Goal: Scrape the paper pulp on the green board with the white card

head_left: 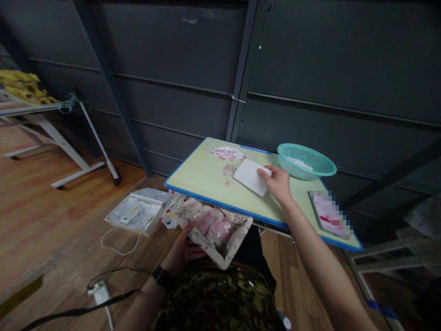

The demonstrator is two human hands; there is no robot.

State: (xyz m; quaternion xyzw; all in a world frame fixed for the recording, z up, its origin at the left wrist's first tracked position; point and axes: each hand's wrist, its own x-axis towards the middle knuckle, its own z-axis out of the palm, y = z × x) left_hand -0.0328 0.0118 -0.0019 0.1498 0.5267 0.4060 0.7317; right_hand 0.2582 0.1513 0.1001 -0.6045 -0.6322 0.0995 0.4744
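Note:
My right hand (278, 183) reaches over the pale green table (200, 177) and pinches a white card (250, 176) by its right edge, holding it tilted against the tabletop. Beyond the card lies a small heap of pink and white scraps (225, 152), with a faint pink smear between them. My left hand (182, 250) grips the near side of a speckled cardboard tray (237, 239) held below the table's front edge; pink and white scraps (213, 225) lie inside it.
A teal plastic basket (306, 161) with white bits stands at the table's far right. A flat blurred item (330, 215) lies near the right corner. On the wooden floor sit an open white box (138, 211), cables and a charger (99, 292). Dark wall panels stand behind.

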